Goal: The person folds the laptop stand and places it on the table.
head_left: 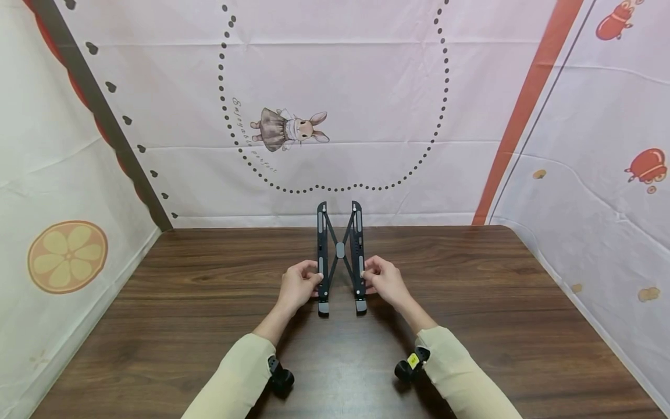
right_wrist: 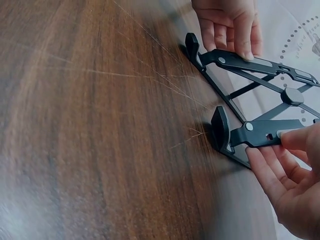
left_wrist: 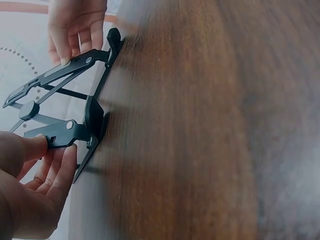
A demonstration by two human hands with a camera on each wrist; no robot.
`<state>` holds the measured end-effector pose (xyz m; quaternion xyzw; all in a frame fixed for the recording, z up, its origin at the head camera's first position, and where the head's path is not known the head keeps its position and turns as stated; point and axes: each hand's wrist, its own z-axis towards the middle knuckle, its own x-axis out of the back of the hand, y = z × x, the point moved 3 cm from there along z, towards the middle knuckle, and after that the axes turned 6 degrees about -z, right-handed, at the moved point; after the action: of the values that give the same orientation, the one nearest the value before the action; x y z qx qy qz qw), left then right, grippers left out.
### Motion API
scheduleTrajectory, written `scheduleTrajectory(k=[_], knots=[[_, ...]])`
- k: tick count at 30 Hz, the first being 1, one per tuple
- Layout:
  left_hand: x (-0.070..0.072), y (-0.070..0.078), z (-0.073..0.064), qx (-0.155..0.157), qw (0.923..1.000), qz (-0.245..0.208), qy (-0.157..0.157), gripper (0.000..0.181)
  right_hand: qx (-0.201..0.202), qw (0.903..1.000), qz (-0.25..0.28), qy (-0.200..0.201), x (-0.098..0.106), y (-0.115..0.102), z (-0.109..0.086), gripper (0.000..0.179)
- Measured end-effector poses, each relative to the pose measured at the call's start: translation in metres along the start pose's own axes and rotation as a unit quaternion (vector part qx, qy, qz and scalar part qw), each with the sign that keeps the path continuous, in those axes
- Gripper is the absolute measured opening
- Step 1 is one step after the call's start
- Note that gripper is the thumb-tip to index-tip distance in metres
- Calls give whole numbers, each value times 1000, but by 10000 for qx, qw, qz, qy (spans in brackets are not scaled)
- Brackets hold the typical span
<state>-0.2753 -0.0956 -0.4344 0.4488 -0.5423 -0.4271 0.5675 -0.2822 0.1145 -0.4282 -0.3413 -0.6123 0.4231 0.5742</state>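
A black folding laptop stand stands on the wooden table, its two long rails linked by crossed bars with a grey oval hub in the middle. Grey pads line the rails, and upturned lips end them on the near side. My left hand pinches the left rail near its front, thumb on top and fingers beneath, as the left wrist view shows on the rail. On the opposite side my right hand pinches the right rail the same way. The rails stand a small gap apart, tilted up from the table.
The dark brown wooden table spreads to both sides of the stand. A printed cloth with a rabbit figure hangs behind the table's far edge, and more cloth borders the left and right. Black cameras are strapped at both wrists.
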Motion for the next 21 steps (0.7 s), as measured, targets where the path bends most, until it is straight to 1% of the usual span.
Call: scheduleTrajectory(k=[8,15,21], knots=[[-2,1,0,16,10000,-24,-23,22,-11,10000,-6,22,-2,-2,0,11],[-4,3,-1,-28,10000,-76,-28,21,10,10000,26,-25,-5,-3,1,15],[-8,4,-2,-36,9998,-162,-58,22,35,10000,1,-34,-8,-4,1,14]])
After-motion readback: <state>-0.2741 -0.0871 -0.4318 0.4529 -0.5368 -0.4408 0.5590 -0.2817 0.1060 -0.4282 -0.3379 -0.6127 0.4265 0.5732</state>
